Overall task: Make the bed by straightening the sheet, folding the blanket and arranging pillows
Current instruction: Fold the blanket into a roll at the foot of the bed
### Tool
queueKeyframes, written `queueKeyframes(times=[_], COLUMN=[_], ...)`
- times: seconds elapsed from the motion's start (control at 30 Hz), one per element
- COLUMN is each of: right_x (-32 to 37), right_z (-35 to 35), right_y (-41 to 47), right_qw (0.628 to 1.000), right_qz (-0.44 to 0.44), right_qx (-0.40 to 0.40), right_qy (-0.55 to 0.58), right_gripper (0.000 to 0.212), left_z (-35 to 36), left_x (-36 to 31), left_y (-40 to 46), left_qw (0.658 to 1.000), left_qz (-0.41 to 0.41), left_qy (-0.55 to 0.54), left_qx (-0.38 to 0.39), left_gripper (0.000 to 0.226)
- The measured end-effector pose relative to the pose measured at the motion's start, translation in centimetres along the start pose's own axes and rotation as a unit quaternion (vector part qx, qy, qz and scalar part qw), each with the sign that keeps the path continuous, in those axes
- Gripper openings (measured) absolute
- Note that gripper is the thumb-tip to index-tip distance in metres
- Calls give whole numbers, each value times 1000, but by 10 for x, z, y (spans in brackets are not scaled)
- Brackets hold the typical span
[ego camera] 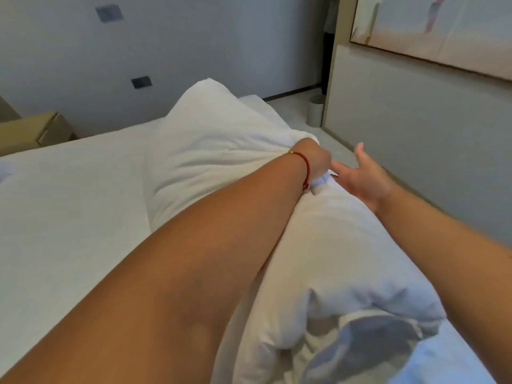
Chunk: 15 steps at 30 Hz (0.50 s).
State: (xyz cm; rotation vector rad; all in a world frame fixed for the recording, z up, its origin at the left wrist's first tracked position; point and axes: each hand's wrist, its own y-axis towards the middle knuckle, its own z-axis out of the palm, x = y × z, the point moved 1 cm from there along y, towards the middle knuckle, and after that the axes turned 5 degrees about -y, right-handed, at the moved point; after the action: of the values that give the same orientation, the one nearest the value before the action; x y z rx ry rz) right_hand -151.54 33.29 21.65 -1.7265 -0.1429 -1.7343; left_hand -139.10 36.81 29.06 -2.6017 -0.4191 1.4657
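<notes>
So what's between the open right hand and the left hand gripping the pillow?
Head view: nothing but a short gap over the white pillow; right hand is open, left hand grips the pillow's corner.

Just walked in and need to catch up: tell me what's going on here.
A person is making a bed. Their left hand grips a bunched corner of a white pillow lying on the white sheet. The right hand is open, reaching in beside it. A second white pillow lies nearer, along the bed's right edge.
</notes>
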Motion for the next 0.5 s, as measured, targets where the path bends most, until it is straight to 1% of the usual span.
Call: queueKeyframes(times=[0.03, 0.07, 0.1, 0.13, 0.17, 0.2, 0.23, 0.27, 0.3, 0.37, 0.4, 0.43, 0.5], right_x=[2, 1, 0, -4, -5, -6, -4, 0, 4, 11, 12, 10, -4], right_z=[-21, -47, -70, -92, -105, -113, -113, -105, -91, -49, -26, -6, 21], right_y=[-1, 2, 7, 17, 25, 34, 43, 54, 66, 92, 102, 112, 129], right_qw=[1000, 999, 996, 988, 976, 963, 951, 939, 930, 904, 894, 893, 908], right_qz=[18, 49, 81, 119, 150, 164, 164, 152, 123, 59, 20, -21, -55], right_qx=[5, -2, 14, -16, -35, -55, -68, -94, -104, -111, -102, -82, -16], right_qy=[18, -2, -32, -92, -152, -206, -254, -295, -331, -409, -435, -441, -415], right_gripper=[79, 83, 86, 87, 88, 87, 85, 83, 80, 74, 71, 67, 57], left_z=[20, 36, 48, 52, 52, 52, 51, 54, 59, 79, 90, 99, 107], left_x=[-4, -5, -2, 5, 20, 40, 62, 86, 109, 142, 152, 157, 165], left_y=[12, 20, 27, 34, 40, 44, 46, 43, 39, 36, 37, 40, 45], left_qw=[997, 986, 979, 985, 995, 990, 969, 952, 942, 938, 937, 938, 940], left_qz=[-28, -62, -66, -47, -21, 0, -4, -26, -48, -71, -73, -72, -67], left_qy=[-46, -105, -129, -97, 6, 137, 245, 305, 331, 335, 337, 336, 331], left_qx=[54, 115, 144, 132, 93, 44, 7, -2, 13, 48, 50, 46, 40], left_gripper=[31, 26, 20, 22, 34, 49, 61, 70, 77, 81, 81, 80, 79])
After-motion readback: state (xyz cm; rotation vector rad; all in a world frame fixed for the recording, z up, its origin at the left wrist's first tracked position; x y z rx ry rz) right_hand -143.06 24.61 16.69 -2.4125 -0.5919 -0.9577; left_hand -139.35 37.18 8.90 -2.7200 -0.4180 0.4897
